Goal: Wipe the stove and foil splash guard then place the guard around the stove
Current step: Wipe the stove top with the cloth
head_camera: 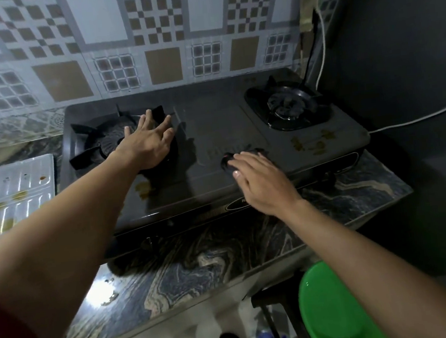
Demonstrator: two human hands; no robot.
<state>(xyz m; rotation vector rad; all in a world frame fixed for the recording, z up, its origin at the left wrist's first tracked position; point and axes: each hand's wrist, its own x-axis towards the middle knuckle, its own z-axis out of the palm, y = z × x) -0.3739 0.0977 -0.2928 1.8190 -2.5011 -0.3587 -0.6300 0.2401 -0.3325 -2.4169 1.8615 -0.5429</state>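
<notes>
Wiping step, I judge: right hand [261, 181] presses dark cloth [242, 157] on stove [213, 131] front-centre, left hand [147, 143] flat, fingers spread, on left burner grate [91, 143]. Foil guard [14, 189] lies flat left of stove (stained). Next: cover yellow stains [312, 142].

One dark glass-topped gas stove [213, 131] sits on one marbled stone surface [197, 258]. Two black burners on it: one left [105, 142], one right [288, 106]. One silver ribbed foil splash guard [11, 189]. One round green plastic basin [336, 310]. Two cords, one white [322, 39], one black [309, 48]. Two bare hands: left hand [148, 142], right hand [261, 181].
</notes>
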